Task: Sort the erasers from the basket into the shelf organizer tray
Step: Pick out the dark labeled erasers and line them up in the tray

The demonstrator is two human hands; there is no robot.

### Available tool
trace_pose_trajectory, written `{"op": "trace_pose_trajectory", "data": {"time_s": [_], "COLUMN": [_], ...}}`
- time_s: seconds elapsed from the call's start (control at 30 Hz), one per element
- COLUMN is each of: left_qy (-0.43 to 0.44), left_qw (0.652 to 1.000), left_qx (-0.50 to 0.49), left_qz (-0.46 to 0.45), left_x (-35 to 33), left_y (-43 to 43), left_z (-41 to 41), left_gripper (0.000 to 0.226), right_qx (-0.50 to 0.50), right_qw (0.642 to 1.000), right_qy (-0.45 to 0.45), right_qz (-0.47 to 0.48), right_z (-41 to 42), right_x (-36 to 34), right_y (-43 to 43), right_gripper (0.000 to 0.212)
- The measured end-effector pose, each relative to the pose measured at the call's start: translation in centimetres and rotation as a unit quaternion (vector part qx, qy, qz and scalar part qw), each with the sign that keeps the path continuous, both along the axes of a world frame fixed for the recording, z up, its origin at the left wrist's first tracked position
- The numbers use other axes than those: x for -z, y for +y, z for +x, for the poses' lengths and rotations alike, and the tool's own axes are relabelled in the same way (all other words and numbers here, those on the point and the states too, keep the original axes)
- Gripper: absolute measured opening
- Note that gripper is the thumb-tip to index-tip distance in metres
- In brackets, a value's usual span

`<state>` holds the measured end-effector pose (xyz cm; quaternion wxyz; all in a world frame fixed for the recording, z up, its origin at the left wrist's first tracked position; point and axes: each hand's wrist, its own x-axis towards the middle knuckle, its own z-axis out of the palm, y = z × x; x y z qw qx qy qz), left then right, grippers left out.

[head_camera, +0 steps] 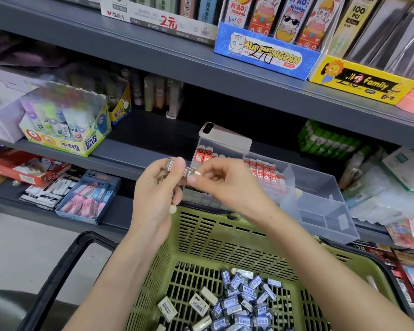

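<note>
A green plastic basket (215, 237) sits below me with several wrapped erasers (239, 299) in blue-and-white and white sleeves on its bottom. The clear shelf organizer tray (320, 201) rests on the shelf edge just behind the basket, with red-and-white erasers (264, 168) standing in its back compartments. My left hand (158, 189) is closed around a few small erasers (170, 165) held above the basket's far rim. My right hand (227, 180) pinches one of these erasers (192, 172) beside the left thumb, in front of the tray.
A black basket handle (65, 266) lies to the left. A white device (221, 134) sits on the tray's lid. A glue stick box (67, 130), a blue box of pink and blue erasers (89, 197), and green packs (328, 139) crowd the shelves.
</note>
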<state>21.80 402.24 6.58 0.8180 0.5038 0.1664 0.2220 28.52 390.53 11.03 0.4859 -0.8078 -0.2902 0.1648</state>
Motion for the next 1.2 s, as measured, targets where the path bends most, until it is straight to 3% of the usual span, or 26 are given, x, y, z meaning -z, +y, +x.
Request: {"op": "trace_pose_trajectory", "data": {"time_s": [0.1,0.2,0.3,0.43,0.53,0.73,0.8,0.87,0.97,1.1,1.2], "left_qy": [-0.014,-0.019,-0.034,-0.031,-0.045,-0.053,-0.058,-0.062,-0.067,-0.089,-0.118], "left_qw": [1.000,0.996,0.988,0.978,0.972,0.975,0.978,0.982,0.985,0.989,0.991], "left_qx": [0.012,0.011,0.003,-0.011,-0.017,-0.024,-0.022,-0.022,-0.014,0.007,0.040], "left_qz": [-0.013,-0.085,-0.148,-0.207,-0.232,-0.214,-0.198,-0.178,-0.158,-0.115,-0.051], "left_x": [0.0,0.2,0.5,0.8,0.9,0.9,0.9,0.8,0.8,0.7,0.3], "left_y": [-0.5,-0.5,0.1,0.7,0.7,0.5,0.3,0.2,-0.1,-0.9,-1.4], "left_z": [0.1,0.1,0.3,0.8,1.1,1.0,1.0,1.0,0.9,0.6,0.1], "left_gripper": [0.022,0.031,0.013,0.027,0.032,0.031,0.030,0.030,0.030,0.028,0.020], "right_qx": [0.045,0.090,0.102,0.122,0.131,0.148,0.151,0.115,0.025,0.047,0.056], "right_qw": [0.993,0.971,0.977,0.982,0.984,0.984,0.980,0.984,0.992,0.991,0.997], "right_qy": [0.073,0.159,0.159,0.134,0.088,-0.006,-0.077,-0.116,-0.088,-0.090,0.030], "right_qz": [0.077,0.154,0.094,-0.047,-0.080,-0.102,-0.102,-0.074,-0.088,-0.092,-0.037], "right_z": [0.7,2.7,3.9,4.1,3.9,2.8,2.2,1.1,-1.5,-2.1,-1.8], "right_x": [-0.3,-0.9,-0.4,1.8,2.5,2.6,2.1,1.4,0.7,0.9,0.6], "right_y": [-0.6,-1.9,-2.2,-1.2,-0.5,-0.2,-0.3,-0.6,-0.7,-0.8,-1.7], "right_gripper": [0.006,0.004,0.008,0.016,0.010,0.015,0.013,0.023,0.025,0.010,0.012]}}
